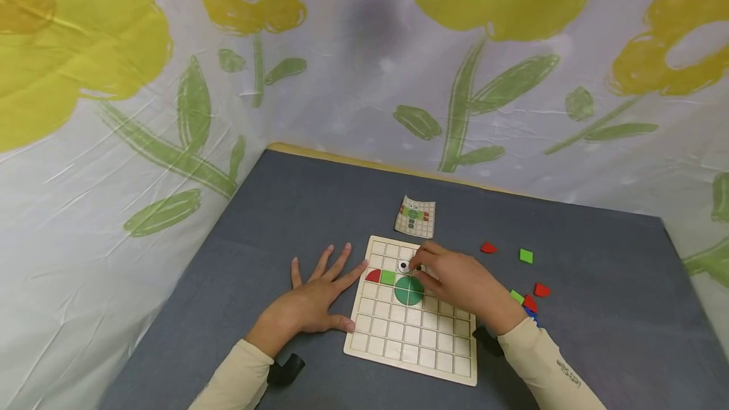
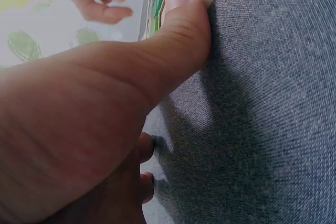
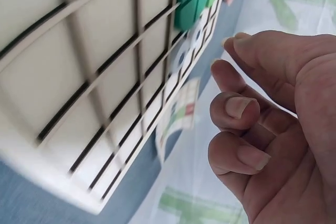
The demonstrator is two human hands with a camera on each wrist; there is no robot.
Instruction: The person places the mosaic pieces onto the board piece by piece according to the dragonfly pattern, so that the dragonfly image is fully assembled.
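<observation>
A pale gridded board (image 1: 393,350) lies on the dark table. On it sit a green disc (image 1: 409,291), a light green square (image 1: 388,278), a red quarter-round piece (image 1: 373,276) and a white eye piece (image 1: 404,266). In the right wrist view two eye pieces (image 3: 181,59) show beyond the disc. My left hand (image 1: 310,302) rests with fingers spread at the board's left side, its thumb (image 2: 181,3) on the edge. Above the upper part of the board hovers my right hand (image 1: 455,277), fingers loosely bent, with nothing seen between thumb and index finger.
Behind the board lies a small pattern card (image 1: 415,217). Loose pieces are scattered to the right: red ones (image 1: 488,248), a green square (image 1: 526,256) and a small cluster with blue (image 1: 531,314) near the right forearm. A flower-printed cloth (image 1: 342,81) encloses the table.
</observation>
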